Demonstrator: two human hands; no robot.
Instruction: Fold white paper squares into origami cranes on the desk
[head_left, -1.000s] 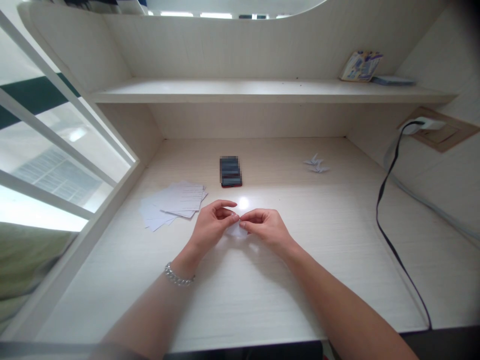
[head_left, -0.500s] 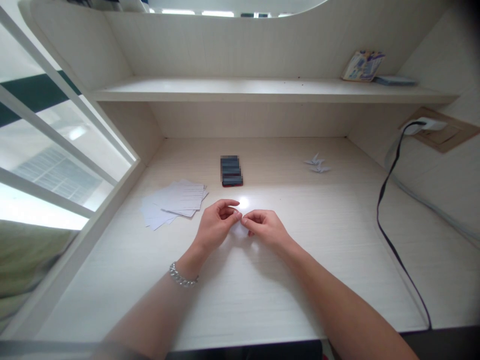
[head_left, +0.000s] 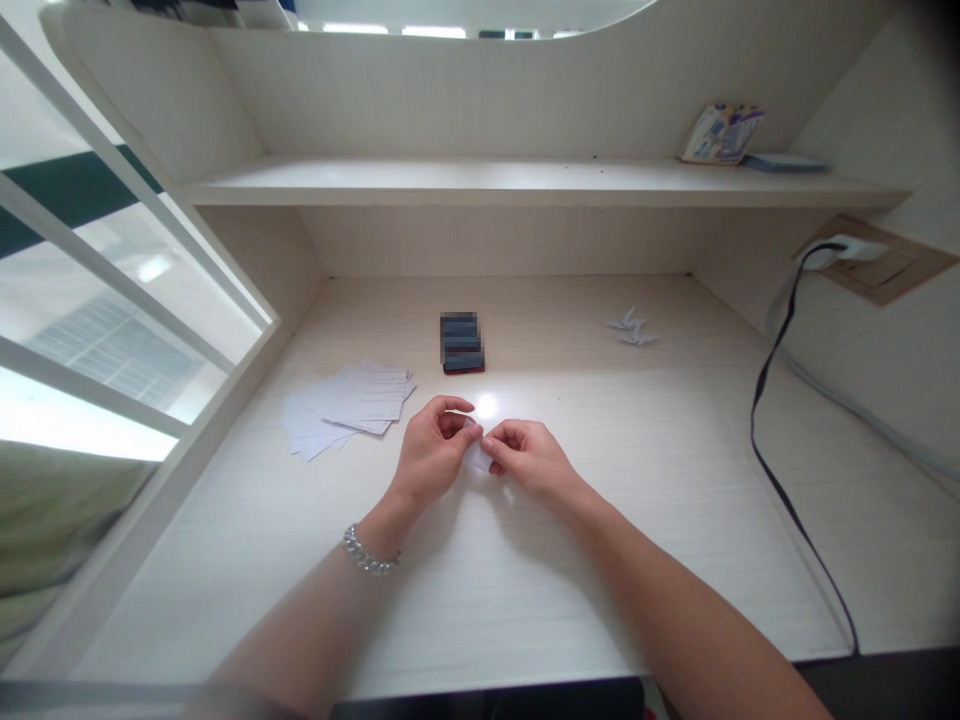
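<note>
My left hand (head_left: 431,455) and my right hand (head_left: 525,458) meet over the middle of the pale wooden desk (head_left: 480,560). Both pinch a small white folded piece of paper (head_left: 475,456) between fingertips, just above the desk top. Most of that paper is hidden by my fingers. A silver chain bracelet (head_left: 369,553) circles my left wrist. A loose pile of white paper sheets (head_left: 346,405) lies to the left of my left hand.
A dark phone (head_left: 460,342) lies beyond my hands. Two small folded paper figures (head_left: 632,328) sit at the back right. A black cable (head_left: 780,440) runs from a wall plug (head_left: 844,248) down the right side. A box (head_left: 721,132) stands on the shelf.
My hands have drawn slightly closer together and less of the white paper shows between them. Nothing else on the desk has moved.
</note>
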